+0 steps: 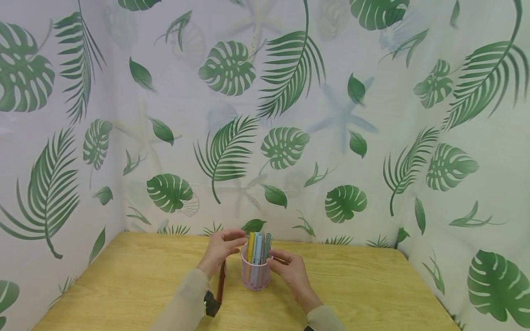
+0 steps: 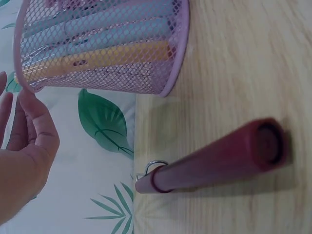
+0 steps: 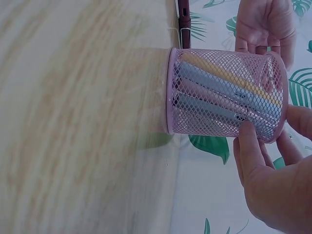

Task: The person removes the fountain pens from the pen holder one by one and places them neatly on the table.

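Observation:
A pink mesh pen cup [image 1: 255,275] stands upright on the wooden table [image 1: 136,280], holding yellow, blue and grey pens [image 1: 257,246]. My right hand [image 1: 278,257] holds the cup at its right side. In the right wrist view its thumb [image 3: 246,146] presses the mesh of the cup [image 3: 214,92] near the rim, with fingers [image 3: 298,119] on the far side. My left hand [image 1: 233,239] hovers open at the cup's left rim; in the left wrist view its straight fingers [image 2: 34,122] just reach the rim of the cup [image 2: 102,53]. A dark red pen [image 2: 214,158] lies on the table beside the cup.
Leaf-printed curtains [image 1: 290,115] close off the table at the back and on both sides. The dark red pen [image 1: 221,281] lies under my left wrist, pointing away from me. Bare tabletop spreads left and right of the cup.

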